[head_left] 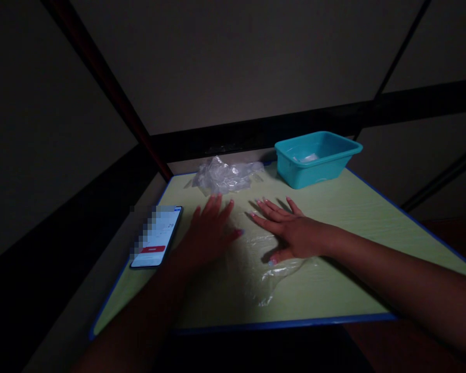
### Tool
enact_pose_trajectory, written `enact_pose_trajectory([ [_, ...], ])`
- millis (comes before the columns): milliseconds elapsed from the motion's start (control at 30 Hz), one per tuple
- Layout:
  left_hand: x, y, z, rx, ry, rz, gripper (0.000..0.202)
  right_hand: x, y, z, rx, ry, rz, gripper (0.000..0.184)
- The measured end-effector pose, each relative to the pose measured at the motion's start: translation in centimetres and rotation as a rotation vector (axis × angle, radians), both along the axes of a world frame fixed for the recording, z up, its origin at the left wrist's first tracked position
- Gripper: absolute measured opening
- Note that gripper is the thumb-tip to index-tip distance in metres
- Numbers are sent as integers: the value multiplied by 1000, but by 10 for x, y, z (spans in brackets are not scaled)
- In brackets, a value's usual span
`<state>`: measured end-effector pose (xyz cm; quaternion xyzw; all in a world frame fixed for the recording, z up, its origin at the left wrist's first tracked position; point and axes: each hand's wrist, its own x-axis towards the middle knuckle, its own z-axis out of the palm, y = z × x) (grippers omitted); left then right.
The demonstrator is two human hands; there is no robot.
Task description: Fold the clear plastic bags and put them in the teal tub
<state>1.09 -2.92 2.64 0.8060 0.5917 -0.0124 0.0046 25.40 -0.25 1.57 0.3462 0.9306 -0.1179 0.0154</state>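
A clear plastic bag [256,269] lies flat on the pale green table [353,259]. My left hand [207,230] rests palm down on the bag's left part, fingers stretched out and spread. My right hand [285,230] lies flat on the bag's upper right part, fingers extended toward the far edge, thumb tucked near the bag's crease. Neither hand grips anything.
A crumpled heap of clear plastic bags [225,176] sits at the far edge. A teal plastic tub [316,158] with something pale inside stands at the back right. A lit phone [157,235] lies at the left edge. Dark walls surround the table.
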Motion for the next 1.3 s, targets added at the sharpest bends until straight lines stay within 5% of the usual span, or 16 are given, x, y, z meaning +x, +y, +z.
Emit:
enact_pose_trajectory([
  [67,2,-3,-3,-114,-29,-164,76,-2,-5,1,-16,12,44,110],
  [133,3,-6,-6,-205,-28,-196,82,-4,-8,0,-61,18,94,114],
  [300,0,-3,-8,-171,51,85,86,-1,-3,-4,-96,-4,71,111],
  [367,-1,-1,-6,-113,48,108,86,1,2,-3,-65,-29,6,108],
  [500,1,-2,-7,-125,13,-110,98,0,5,1,-10,-10,-67,92],
  [600,-3,-1,-12,-233,16,-160,109,-4,1,0,-15,11,-16,92],
  [700,-13,7,-14,-269,46,-44,100,-6,-2,-4,-32,-1,25,96],
  [867,-19,18,-9,-40,96,421,85,-6,-2,-11,-16,-7,-1,97],
  [1033,-9,17,-7,118,-84,215,59,-8,-3,-10,-7,13,-17,96],
  [1167,-11,26,-12,221,-257,288,42,-8,-3,-10,-6,24,-16,95],
  [1300,-11,36,-18,152,-432,281,25,-9,-3,-10,2,28,-17,93],
])
